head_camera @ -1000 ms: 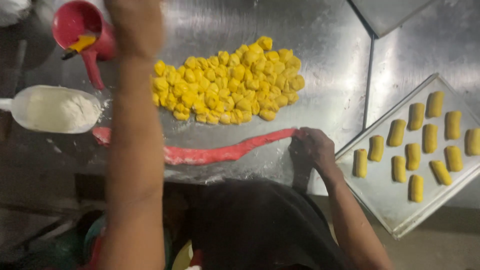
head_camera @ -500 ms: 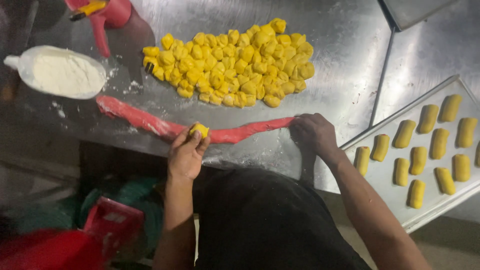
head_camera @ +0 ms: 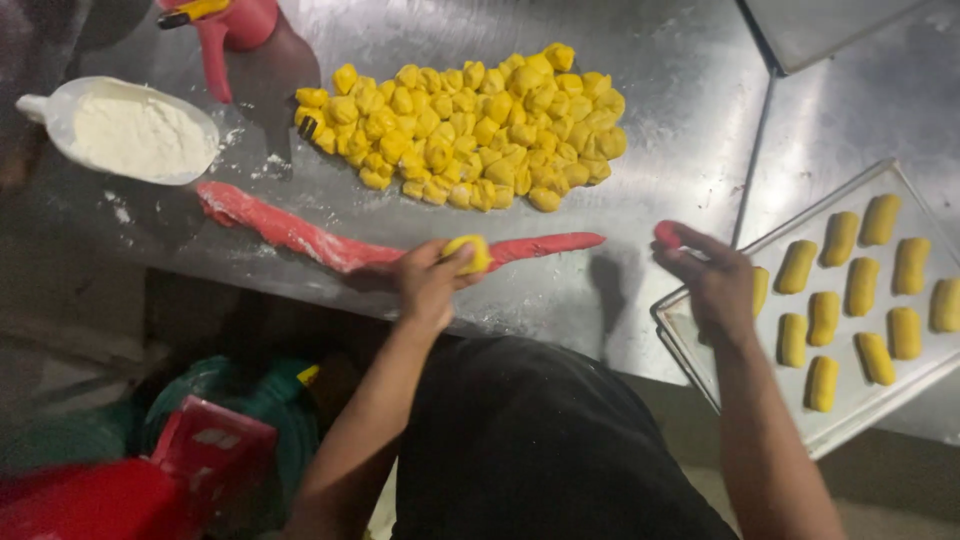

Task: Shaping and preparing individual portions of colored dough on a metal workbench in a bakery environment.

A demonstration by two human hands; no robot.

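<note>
Holding a small yellow dough piece (head_camera: 467,253) in the closed grip of your left hand (head_camera: 428,283), you rest it right on the long red dough rope (head_camera: 330,240) that lies across the steel table (head_camera: 690,110). Your right hand (head_camera: 712,283) has lifted off the thin end of the rope, where it pressed half a second ago, and now it hangs above the table edge with a small red dough bit (head_camera: 667,233) pinched between the fingertips. It seems you have just torn this bit from the rope, so a red and a yellow portion are both in hand. Behind the rope sits the heap of yellow dough pieces (head_camera: 470,125). At your right, touching the table edge, the metal baking tray (head_camera: 905,395) carries shaped yellow rolls (head_camera: 840,238). At far left lies a white scoop of flour (head_camera: 130,130).
</note>
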